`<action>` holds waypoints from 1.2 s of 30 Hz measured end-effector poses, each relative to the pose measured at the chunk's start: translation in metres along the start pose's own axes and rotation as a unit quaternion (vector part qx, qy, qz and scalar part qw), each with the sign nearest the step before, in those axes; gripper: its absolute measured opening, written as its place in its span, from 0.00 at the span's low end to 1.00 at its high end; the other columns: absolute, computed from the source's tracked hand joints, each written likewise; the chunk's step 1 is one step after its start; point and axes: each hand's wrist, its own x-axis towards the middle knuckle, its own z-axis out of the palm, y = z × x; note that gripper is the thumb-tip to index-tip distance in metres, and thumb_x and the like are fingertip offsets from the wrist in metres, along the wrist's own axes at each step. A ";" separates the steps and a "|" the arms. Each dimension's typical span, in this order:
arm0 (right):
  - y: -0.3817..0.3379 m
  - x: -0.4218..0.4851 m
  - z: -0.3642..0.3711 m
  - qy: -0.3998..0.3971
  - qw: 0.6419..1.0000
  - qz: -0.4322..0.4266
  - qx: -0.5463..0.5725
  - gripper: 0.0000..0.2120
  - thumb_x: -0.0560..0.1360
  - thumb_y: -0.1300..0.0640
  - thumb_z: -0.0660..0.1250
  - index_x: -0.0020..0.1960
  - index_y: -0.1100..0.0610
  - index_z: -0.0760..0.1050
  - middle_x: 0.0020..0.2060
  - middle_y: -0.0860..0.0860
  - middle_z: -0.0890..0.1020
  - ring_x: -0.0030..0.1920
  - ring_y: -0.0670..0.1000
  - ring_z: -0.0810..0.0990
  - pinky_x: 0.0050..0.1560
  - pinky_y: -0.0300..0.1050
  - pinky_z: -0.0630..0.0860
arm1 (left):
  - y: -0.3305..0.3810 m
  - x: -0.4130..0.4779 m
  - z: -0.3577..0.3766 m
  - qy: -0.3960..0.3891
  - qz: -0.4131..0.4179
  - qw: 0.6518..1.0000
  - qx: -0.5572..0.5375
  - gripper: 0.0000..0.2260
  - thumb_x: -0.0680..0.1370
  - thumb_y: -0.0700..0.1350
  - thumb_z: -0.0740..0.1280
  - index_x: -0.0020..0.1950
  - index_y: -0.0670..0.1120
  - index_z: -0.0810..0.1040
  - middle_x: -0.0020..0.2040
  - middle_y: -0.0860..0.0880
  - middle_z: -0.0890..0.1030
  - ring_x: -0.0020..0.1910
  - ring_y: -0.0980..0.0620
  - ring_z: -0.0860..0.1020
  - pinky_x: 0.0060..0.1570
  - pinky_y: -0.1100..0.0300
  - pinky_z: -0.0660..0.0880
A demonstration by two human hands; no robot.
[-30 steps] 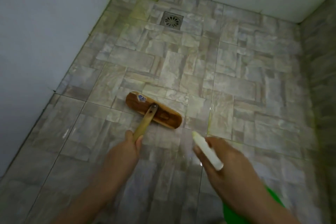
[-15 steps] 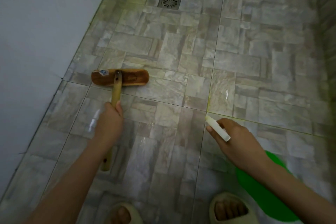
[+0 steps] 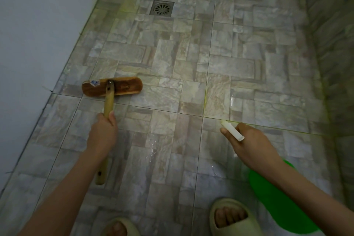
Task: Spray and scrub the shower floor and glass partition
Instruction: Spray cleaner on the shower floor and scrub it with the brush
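Note:
A wooden scrub brush [image 3: 112,86] lies head-down on the stone-patterned shower floor [image 3: 191,63], near the left wall. My left hand [image 3: 102,134] grips its long wooden handle about halfway along. My right hand [image 3: 249,143] holds a green spray bottle [image 3: 277,197] by the neck, its white nozzle [image 3: 232,130] pointing up-left over the floor. The bottle's body shows below my wrist. The tiles in front of me shine wet.
A square metal drain [image 3: 161,7] sits at the back of the floor. A pale wall [image 3: 38,34] runs along the left, white wall bases along the back, a tiled wall [image 3: 335,63] on the right. My two feet in cream slippers [image 3: 229,214] stand at the bottom edge.
The brush head swung left from the floor's middle toward the left wall and turned sideways. My right hand with the bottle held roughly steady; the view tilted down, showing my slippers.

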 end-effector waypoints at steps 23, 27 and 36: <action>0.017 0.045 -0.089 0.025 0.996 0.018 0.086 0.25 0.80 0.39 0.55 0.43 0.59 0.76 0.22 0.50 0.75 0.18 0.45 0.77 0.27 0.39 0.73 | 0.131 -0.078 0.002 -0.223 0.184 0.942 0.170 0.12 0.82 0.55 0.51 0.48 0.47 0.64 0.38 0.49 0.74 0.36 0.48 0.73 0.40 0.55 0.69; 0.008 0.061 -0.099 0.043 0.988 0.022 0.145 0.28 0.80 0.38 0.56 0.47 0.62 0.78 0.17 0.50 0.75 0.19 0.44 0.77 0.27 0.35 0.72 | 0.204 -0.042 0.045 -0.183 0.159 0.969 0.045 0.17 0.82 0.54 0.51 0.57 0.41 0.68 0.49 0.39 0.78 0.47 0.39 0.77 0.42 0.53 0.67; 0.006 0.072 -0.111 0.018 0.986 0.034 0.165 0.32 0.80 0.37 0.55 0.50 0.66 0.79 0.16 0.48 0.76 0.18 0.45 0.77 0.27 0.41 0.72 | 0.137 -0.173 0.042 -0.270 0.179 0.941 0.097 0.13 0.82 0.56 0.51 0.58 0.48 0.64 0.43 0.49 0.77 0.47 0.44 0.79 0.40 0.56 0.70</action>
